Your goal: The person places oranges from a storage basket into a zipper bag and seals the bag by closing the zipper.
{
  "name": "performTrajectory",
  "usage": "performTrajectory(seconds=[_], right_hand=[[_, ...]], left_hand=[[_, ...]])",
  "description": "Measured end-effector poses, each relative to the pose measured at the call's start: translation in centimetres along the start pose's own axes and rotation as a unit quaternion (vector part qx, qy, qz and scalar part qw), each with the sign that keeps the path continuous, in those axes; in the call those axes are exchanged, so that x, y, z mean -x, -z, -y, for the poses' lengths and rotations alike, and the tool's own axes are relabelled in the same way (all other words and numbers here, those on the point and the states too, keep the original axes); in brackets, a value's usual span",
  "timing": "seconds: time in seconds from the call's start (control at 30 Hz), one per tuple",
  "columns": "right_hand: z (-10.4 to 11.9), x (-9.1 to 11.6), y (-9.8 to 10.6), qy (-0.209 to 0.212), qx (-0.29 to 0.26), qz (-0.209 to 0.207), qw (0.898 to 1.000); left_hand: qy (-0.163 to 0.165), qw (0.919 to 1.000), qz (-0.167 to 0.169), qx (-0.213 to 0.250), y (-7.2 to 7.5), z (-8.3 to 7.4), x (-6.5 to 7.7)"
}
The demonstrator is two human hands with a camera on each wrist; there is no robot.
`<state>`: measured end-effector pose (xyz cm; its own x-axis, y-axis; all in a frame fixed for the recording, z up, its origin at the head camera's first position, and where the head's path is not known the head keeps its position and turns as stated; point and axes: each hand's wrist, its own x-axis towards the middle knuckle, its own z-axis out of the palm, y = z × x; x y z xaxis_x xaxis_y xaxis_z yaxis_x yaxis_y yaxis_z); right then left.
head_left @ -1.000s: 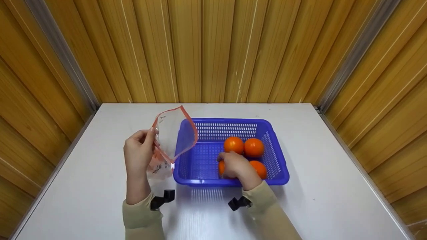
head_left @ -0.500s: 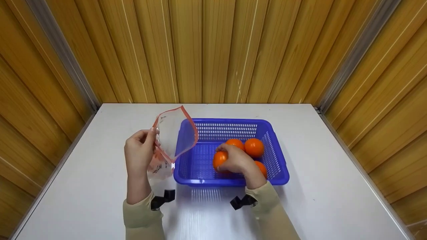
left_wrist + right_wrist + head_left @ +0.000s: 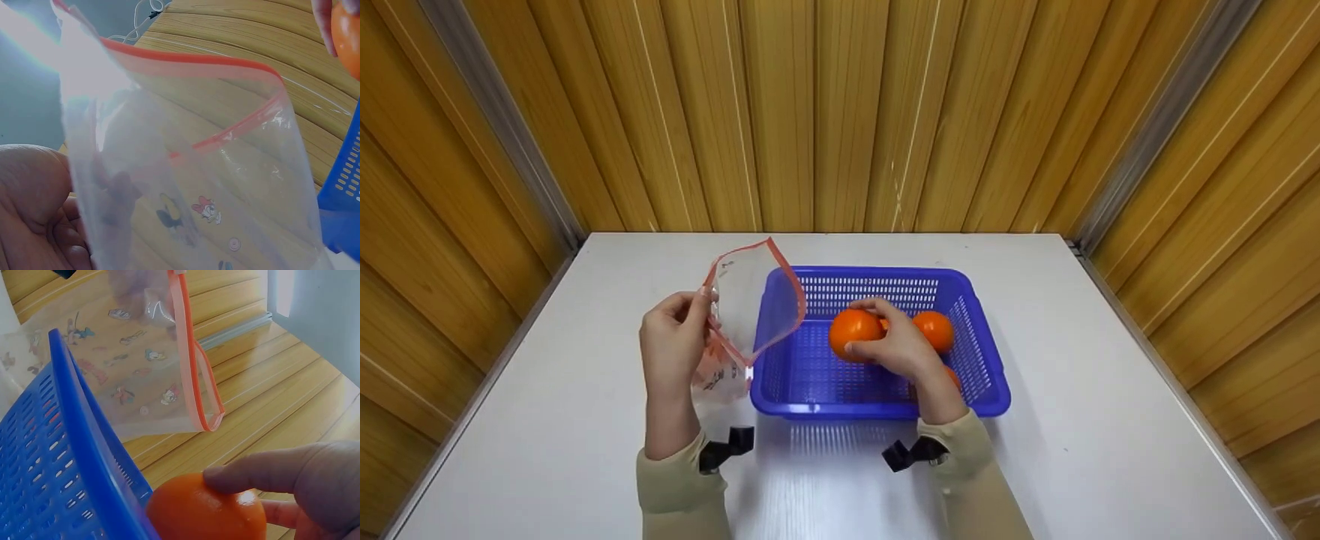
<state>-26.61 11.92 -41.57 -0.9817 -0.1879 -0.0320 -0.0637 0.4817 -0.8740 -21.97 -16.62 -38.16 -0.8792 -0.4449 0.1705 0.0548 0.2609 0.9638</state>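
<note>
My left hand (image 3: 671,341) pinches the edge of a clear zip bag (image 3: 750,300) with a red-orange border. The bag's mouth gapes toward the basket, and in the left wrist view small cartoon figures show on its clear film (image 3: 225,180). In my right hand (image 3: 907,345) is an orange (image 3: 851,335), gripped between thumb and fingers above the blue basket (image 3: 840,410). The same orange (image 3: 205,512) shows large under the thumb in the right wrist view. Inside the basket, another orange (image 3: 934,331) lies at the right; others are partly hidden behind my right hand.
The basket stands on a white table (image 3: 1110,420), just right of the bag. Wood-patterned panels (image 3: 840,112) rise behind and on both sides. Each sleeve carries a small black mount (image 3: 726,448). A white cable (image 3: 138,19) shows in the left wrist view.
My right hand has taken hold of an orange near the basket's front and lifted it, moving it up and slightly left in the head view. The left hand and bag have hardly moved.
</note>
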Motion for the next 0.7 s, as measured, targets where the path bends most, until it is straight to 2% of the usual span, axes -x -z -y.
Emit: performTrajectory(seconds=[0.23, 0.43, 0.7], right_hand=[[0.3, 0.0, 0.1, 0.019, -0.098, -0.025, 0.995], [1.0, 0.2, 0.0, 0.049, -0.174, -0.036, 0.983], [2.3, 0.4, -0.4, 0.086, -0.24, -0.029, 0.967]], left_hand=[[-0.003, 1.0, -0.001, 0.004, 0.0, 0.1, -0.1], [-0.005, 1.0, -0.002, 0.004, 0.1, 0.2, -0.1], [-0.001, 1.0, 0.0, -0.002, 0.0, 0.1, -0.1]])
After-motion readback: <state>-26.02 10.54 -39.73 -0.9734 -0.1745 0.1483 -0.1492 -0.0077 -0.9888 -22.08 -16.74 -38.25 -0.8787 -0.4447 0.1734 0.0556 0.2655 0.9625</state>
